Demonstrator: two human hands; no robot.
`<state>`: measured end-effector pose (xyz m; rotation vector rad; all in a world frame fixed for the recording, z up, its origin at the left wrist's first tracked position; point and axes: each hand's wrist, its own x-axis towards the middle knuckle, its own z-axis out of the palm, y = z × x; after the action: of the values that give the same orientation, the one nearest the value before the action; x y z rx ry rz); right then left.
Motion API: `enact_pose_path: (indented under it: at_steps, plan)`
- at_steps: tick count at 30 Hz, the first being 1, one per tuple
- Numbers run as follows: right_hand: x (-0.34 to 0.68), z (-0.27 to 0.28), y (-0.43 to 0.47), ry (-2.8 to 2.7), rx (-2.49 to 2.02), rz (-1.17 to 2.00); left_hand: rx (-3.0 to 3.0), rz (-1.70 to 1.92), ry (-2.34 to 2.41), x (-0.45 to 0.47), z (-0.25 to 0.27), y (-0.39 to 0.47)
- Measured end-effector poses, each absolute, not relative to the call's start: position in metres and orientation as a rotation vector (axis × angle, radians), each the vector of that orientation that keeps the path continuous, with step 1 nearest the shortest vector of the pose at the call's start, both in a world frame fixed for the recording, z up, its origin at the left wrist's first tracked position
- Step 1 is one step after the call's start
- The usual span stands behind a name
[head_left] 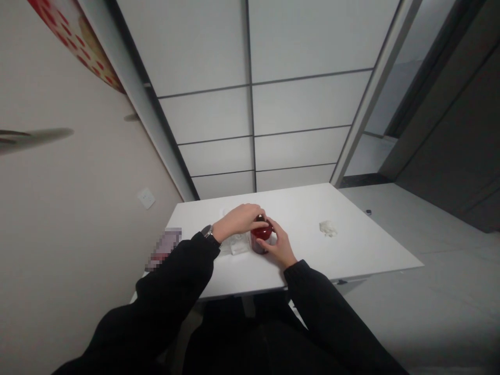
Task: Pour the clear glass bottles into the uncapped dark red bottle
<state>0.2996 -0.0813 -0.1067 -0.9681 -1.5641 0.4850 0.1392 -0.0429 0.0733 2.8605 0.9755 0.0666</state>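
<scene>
Black sleeves (172, 291) fill the near edge, their lower parts cut off; the left hand (240, 220) closes over the top of a small dark-red jar (261, 238), hiding its lid, the right hand (279, 245) wraps its side. The jar stands mid-bench on a smooth white bench (351, 250), beside clear packets (236, 244) hard to make out. Farther: crumpled white tissue (328, 228), pale panelled wall (297, 114), grey floor.

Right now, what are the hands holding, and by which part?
Both are on the red jar: the left hand lies over its top, the right hand wraps its side. It stands on the white table.
</scene>
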Motion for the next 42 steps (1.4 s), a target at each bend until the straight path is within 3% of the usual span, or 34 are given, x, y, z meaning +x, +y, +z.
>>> enact_pose_path:
  at_steps: [8, 15, 22, 31, 36, 42]
  plan:
    - [0.299, -0.102, -0.089, -1.547, -1.024, 0.490, 2.951, -0.072, 1.525, 0.165, 0.078, -0.062]
    - [0.304, -0.092, -0.101, -1.524, -1.095, 0.422, 2.509, 0.151, 1.275, 0.155, 0.099, -0.007]
    - [0.308, -0.084, -0.109, -1.576, -1.120, 0.377, 2.275, -0.195, 1.041, 0.163, 0.027, 0.081]
    - [0.309, -0.077, -0.113, -1.604, -1.158, 0.381, 2.356, -0.311, 0.893, 0.187, -0.036, 0.098]
    - [0.311, -0.078, -0.113, -1.622, -1.175, 0.340, 2.501, -0.154, 0.949, 0.178, -0.006, 0.087]
    - [0.319, -0.083, -0.126, -1.617, -1.153, 0.339, 2.292, 0.415, 1.119, 0.082, 0.056, 0.007]
